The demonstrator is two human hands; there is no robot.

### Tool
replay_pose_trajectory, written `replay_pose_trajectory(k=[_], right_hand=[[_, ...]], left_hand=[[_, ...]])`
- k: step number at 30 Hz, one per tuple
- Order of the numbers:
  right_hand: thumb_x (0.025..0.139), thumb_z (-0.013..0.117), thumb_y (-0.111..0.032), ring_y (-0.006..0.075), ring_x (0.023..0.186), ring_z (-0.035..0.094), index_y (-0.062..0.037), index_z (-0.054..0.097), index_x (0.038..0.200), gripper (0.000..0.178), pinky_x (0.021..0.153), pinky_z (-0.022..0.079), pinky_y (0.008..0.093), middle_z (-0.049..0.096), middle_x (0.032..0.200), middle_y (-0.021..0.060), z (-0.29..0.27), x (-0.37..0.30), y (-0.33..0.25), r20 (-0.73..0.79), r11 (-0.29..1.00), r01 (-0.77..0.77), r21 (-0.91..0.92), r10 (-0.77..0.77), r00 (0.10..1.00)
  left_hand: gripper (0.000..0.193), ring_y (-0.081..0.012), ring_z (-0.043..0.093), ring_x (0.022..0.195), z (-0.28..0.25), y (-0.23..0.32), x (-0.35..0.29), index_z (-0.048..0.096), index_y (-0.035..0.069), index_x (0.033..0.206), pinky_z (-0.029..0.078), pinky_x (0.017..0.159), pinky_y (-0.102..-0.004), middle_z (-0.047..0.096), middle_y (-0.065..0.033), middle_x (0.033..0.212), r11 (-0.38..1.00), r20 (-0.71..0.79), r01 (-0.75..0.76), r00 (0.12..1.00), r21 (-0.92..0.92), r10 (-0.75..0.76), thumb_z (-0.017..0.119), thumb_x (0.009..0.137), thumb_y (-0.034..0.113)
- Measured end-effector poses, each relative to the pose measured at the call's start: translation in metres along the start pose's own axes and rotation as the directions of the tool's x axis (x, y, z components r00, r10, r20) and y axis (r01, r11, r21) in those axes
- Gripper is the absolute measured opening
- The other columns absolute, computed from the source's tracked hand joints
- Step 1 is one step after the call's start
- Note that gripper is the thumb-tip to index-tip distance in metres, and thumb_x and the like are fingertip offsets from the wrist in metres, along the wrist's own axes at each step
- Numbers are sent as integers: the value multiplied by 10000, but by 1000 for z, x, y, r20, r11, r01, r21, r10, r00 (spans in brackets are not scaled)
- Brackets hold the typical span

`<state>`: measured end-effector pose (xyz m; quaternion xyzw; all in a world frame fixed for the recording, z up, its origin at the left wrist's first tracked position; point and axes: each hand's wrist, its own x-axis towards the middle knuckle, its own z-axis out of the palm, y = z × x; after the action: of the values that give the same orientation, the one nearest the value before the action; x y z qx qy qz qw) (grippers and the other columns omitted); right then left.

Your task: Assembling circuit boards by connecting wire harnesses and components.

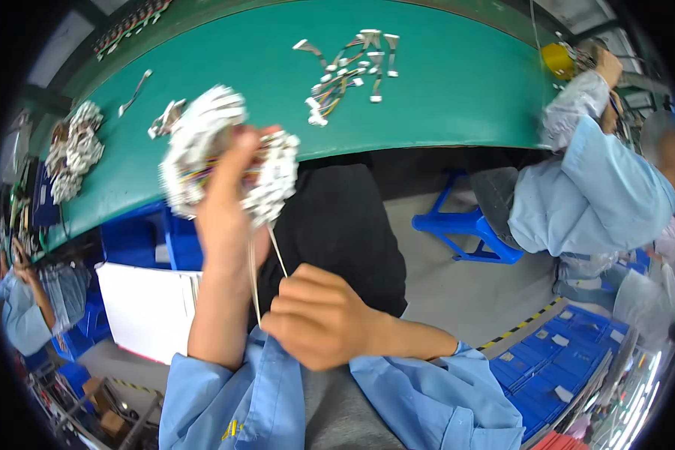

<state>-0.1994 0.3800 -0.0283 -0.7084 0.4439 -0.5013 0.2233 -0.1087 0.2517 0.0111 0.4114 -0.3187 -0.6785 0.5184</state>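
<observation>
My left hand [226, 206] is wrapped round a thick bundle of short wire harnesses [202, 124] with white connectors at their ends. The bundle is held up over the table's near edge and is blurred by motion. Two strands of a thin pale band [253, 281] run taut from the bundle's underside to my right hand [319, 315], which is closed on them in front of my body. Whether the band is rubber or string I cannot tell.
Loose wire harnesses [345, 71] lie on the green table [457, 90]; more bundles [82, 142] sit at its left end. A co-worker in a blue jacket [600, 195] works at the right, near a blue stool [465, 232]. White board [146, 307] and blue crates [555, 360] stand below.
</observation>
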Motion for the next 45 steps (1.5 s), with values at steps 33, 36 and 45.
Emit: replay_pose_trajectory(k=[33, 36, 45], right_hand=[[839, 660, -128, 245, 555, 551, -114, 596, 820, 68, 724, 416, 312, 671, 699, 45, -44, -12, 59, 359, 774, 152, -614, 103, 928], [880, 661, -131, 262, 544, 522, -104, 579, 758, 149, 683, 421, 319, 649, 662, 35, -73, 2, 53, 224, 854, 19, -521, 115, 968], [885, 698, -332, 294, 632, 682, -61, 743, 974, 289, 651, 554, 400, 691, 668, 84, -188, 109, 137, -387, 526, -580, -623, 437, 812]], left_hand=[[261, -292, 688, 1171, -48, 57, 19, 603, -30, 1258, 572, 948, -368, 675, -119, 1031, 952, 260, -27, 959, -304, 110, 584, 1042, 115], [275, -279, 712, 1094, -51, 53, 16, 621, -36, 1247, 585, 890, -346, 700, -122, 1009, 989, 252, -56, 964, -135, 89, 615, 1008, 98], [234, -208, 731, 950, -3, 45, 46, 692, -42, 1110, 553, 825, -265, 757, -128, 982, 864, 325, -119, 944, 489, -54, 706, 897, 56]])
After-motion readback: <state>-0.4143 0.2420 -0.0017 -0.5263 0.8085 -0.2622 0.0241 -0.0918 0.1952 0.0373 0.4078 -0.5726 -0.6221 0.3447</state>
